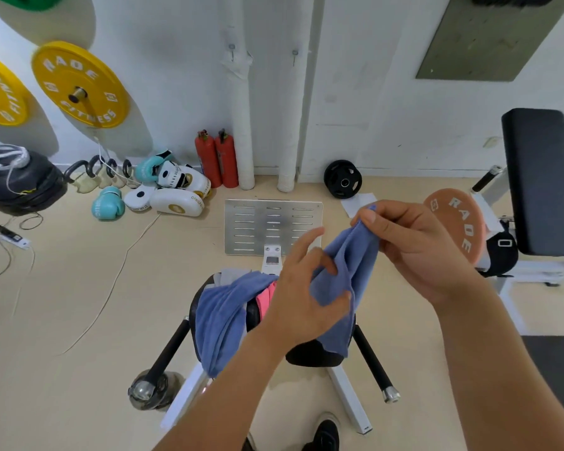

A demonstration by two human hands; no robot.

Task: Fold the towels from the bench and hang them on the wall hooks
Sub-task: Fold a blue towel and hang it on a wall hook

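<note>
A blue towel [220, 315] hangs from my hands and drapes over the black bench seat [313, 354] below. My right hand [414, 245] pinches its upper corner at about chest height. My left hand [302, 291] grips the towel lower down, thumb over the cloth, index finger stretched out. A pink towel [266, 297] shows on the bench beneath the blue one, mostly hidden. Two small metal hooks, one at the left [232, 50] and one at the right [294, 55], sit on the white wall ahead, both bare.
The bench's white frame [349, 395] and a metal footplate [272, 226] lie ahead. Two red extinguishers [217, 159], boxing gloves [108, 203] and pads sit by the wall. Yellow plates [80, 84] hang left. A second bench [541, 180] stands right. A bottle [150, 390] stands near my shoe [326, 434].
</note>
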